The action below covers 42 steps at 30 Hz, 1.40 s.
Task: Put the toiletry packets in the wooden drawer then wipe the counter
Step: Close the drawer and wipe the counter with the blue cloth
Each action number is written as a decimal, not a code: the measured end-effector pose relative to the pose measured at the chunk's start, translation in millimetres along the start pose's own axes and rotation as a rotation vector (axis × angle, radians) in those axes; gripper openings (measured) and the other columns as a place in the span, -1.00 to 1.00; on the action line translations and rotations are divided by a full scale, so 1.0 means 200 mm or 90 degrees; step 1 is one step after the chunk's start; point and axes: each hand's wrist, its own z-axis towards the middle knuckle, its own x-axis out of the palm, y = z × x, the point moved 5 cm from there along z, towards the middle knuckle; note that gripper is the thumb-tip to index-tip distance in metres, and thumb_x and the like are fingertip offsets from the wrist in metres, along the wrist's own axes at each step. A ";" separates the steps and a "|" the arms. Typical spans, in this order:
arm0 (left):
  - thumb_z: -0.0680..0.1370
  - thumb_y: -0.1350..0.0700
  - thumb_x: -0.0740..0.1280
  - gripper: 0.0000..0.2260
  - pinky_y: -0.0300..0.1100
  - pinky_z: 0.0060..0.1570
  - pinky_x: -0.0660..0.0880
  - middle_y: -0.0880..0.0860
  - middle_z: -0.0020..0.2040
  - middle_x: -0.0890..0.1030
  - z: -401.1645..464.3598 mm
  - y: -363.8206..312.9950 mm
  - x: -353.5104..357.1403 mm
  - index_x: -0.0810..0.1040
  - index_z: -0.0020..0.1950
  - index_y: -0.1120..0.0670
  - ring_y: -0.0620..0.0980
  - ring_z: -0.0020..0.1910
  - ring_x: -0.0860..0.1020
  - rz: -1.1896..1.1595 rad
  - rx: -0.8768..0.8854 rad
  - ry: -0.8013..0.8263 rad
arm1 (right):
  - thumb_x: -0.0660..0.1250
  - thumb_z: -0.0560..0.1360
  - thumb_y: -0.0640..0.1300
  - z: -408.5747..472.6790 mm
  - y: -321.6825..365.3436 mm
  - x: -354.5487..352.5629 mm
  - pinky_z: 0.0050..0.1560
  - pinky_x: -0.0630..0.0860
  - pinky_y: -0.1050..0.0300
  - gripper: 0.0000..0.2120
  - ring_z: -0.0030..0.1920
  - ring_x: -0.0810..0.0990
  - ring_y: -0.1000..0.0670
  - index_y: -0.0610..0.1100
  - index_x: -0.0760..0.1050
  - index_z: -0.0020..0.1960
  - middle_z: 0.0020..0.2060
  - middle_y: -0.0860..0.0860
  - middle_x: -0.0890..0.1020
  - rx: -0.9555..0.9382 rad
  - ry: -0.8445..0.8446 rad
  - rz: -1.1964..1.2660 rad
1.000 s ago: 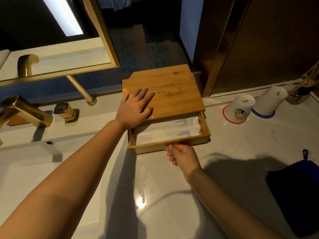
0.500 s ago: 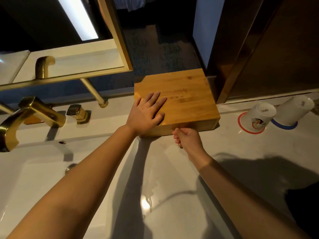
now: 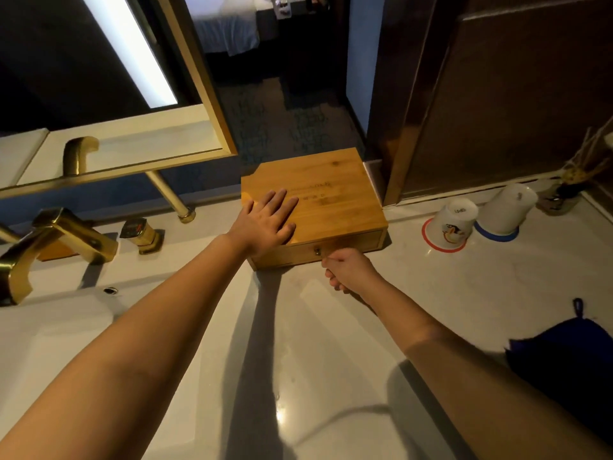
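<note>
The wooden drawer box (image 3: 335, 207) stands on the white counter (image 3: 447, 293) against the back wall, its drawer front (image 3: 348, 247) pushed in flush. The toiletry packets are hidden inside. My left hand (image 3: 265, 220) lies flat on the box lid near its left front corner, fingers spread. My right hand (image 3: 345, 268) is curled into a loose fist just in front of the drawer, right of the small metal knob (image 3: 317, 251), which shows uncovered. A dark blue cloth (image 3: 564, 356) lies on the counter at the right.
A gold faucet (image 3: 56, 237) and its handle (image 3: 142, 232) stand over the white sink basin (image 3: 49, 343) on the left. Two upturned cups (image 3: 454, 220) (image 3: 506, 209) and a reed diffuser (image 3: 564, 194) sit at the back right. A gold-framed mirror (image 3: 195, 78) hangs above.
The drawer, open with white packets showing a second ago, has been pushed shut by my right hand. That hand has since drawn back off the knob. My left hand stayed on the lid.
</note>
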 end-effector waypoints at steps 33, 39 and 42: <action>0.45 -0.33 -0.14 -0.38 0.23 0.43 -0.13 -0.03 0.58 -0.08 -1.03 -1.53 0.63 -0.10 0.50 -0.22 0.03 0.55 -0.15 -0.125 -0.230 -0.052 | 0.09 0.56 0.10 -1.19 -1.14 -1.21 0.39 0.26 -0.11 -0.49 0.43 0.18 -0.15 -0.05 0.18 0.46 0.49 -0.13 0.15 -0.030 -0.261 -0.503; 0.45 -0.33 -0.17 -0.39 0.19 0.45 -0.15 -0.07 0.57 -0.12 -1.04 -1.54 0.64 -0.16 0.49 -0.25 0.00 0.55 -0.17 -0.101 -0.244 -0.047 | 0.04 0.56 0.15 -1.07 -1.15 -1.00 0.42 0.09 -0.24 -0.42 0.49 -0.01 -0.27 0.00 -0.03 0.51 0.52 -0.17 0.02 -0.003 -0.161 -0.578; 0.44 -0.34 -0.18 -0.39 0.18 0.45 -0.17 -0.08 0.57 -0.14 -1.04 -1.54 0.63 -0.19 0.48 -0.26 -0.02 0.54 -0.19 -0.104 -0.247 -0.044 | -0.01 0.58 0.16 -1.08 -1.24 -0.96 0.46 -0.04 -0.22 -0.42 0.51 -0.12 -0.22 0.05 -0.14 0.51 0.54 -0.11 -0.07 -0.075 -0.129 -0.636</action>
